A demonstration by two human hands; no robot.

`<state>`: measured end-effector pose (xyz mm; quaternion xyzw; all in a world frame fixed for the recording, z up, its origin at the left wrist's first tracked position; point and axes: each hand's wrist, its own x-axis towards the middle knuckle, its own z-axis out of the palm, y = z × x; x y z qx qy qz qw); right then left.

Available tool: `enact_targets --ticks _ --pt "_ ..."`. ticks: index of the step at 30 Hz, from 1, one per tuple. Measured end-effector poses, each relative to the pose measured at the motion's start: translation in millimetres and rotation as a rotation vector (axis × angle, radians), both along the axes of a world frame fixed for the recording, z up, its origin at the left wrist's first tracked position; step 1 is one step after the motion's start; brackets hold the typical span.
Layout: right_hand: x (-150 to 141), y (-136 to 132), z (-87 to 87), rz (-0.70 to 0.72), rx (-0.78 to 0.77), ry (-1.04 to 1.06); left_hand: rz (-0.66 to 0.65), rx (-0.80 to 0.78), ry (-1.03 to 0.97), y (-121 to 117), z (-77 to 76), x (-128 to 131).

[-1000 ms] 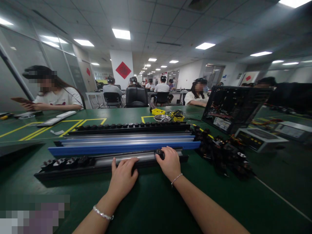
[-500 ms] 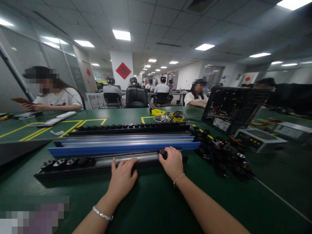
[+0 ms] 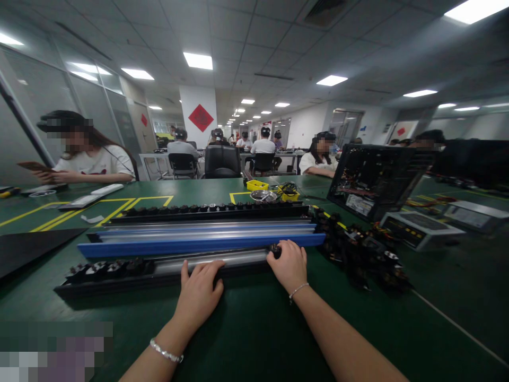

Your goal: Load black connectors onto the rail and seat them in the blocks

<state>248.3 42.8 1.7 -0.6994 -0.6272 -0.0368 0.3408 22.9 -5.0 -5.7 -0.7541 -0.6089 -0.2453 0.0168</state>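
Observation:
A long black rail (image 3: pixel 246 258) with a silvery channel lies across the green table in front of me. Several small black parts with metal prongs (image 3: pixel 109 268), resembling plug or socket pieces, sit in a row at its left end. My left hand (image 3: pixel 199 289) rests over the near edge of the rail, fingers spread and holding nothing. Near the right end, my right hand (image 3: pixel 290 265) pinches a similar small black part (image 3: pixel 274 249) at the channel. The fingers partly hide that part, so whether it is seated cannot be told.
Behind lie blue-edged rails (image 3: pixel 199 247) and a black rail filled with parts (image 3: pixel 214 212). To the right are a heap of black parts (image 3: pixel 366 260), an open computer case (image 3: pixel 369 180) and a power supply (image 3: pixel 421 229). Beyond stand a metal bowl (image 3: pixel 263 196) and yellow tray (image 3: pixel 257 185).
My right hand has slid a little to the right along the rail with the small black part. My left hand stays in about the same place.

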Motion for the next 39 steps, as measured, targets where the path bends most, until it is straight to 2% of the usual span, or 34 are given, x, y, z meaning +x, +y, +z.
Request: enact_targets --ticks 18,39 --pt "5.3 -0.2 5.1 -0.067 -0.058 0.002 0.003 -0.006 0.012 -1.8 3.0 0.7" --pt "9.6 1.5 1.4 -0.085 -0.016 -0.052 -0.003 0.016 0.028 -1.1 1.1 -0.5"
